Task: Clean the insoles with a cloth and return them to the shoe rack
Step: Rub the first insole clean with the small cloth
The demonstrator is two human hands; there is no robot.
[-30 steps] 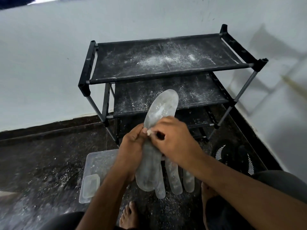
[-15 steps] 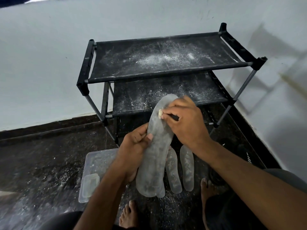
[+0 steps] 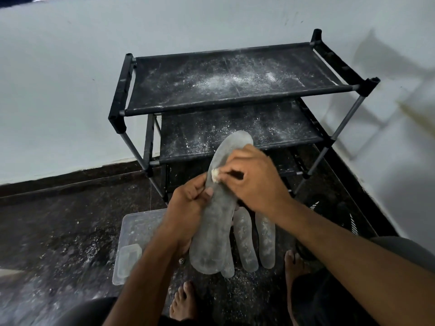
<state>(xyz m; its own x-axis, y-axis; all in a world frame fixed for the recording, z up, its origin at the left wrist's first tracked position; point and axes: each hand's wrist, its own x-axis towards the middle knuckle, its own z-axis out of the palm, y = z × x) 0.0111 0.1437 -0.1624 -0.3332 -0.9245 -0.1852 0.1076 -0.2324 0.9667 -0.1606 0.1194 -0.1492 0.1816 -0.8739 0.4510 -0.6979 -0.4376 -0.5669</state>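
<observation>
A grey translucent insole (image 3: pixel 213 228) stands tilted in front of me, toe end up. My left hand (image 3: pixel 188 208) grips it at its left edge, near the middle. A small whitish cloth (image 3: pixel 215 175) is pinched in my right hand (image 3: pixel 254 182) and pressed on the insole's upper half. Several more insoles (image 3: pixel 266 241) lie on the dark floor just behind the held one. The black shoe rack (image 3: pixel 226 107) stands beyond, against the pale wall, its fabric shelves dusted with white powder.
A clear plastic box (image 3: pixel 138 229) with a small lid inside sits on the floor at my left. A dark shoe (image 3: pixel 334 208) lies right of the rack. My bare feet (image 3: pixel 184 300) are at the bottom. White dust covers the floor.
My right hand with the cloth went up to the insole's toe end, then came part way back down. The left hand has kept its grip.
</observation>
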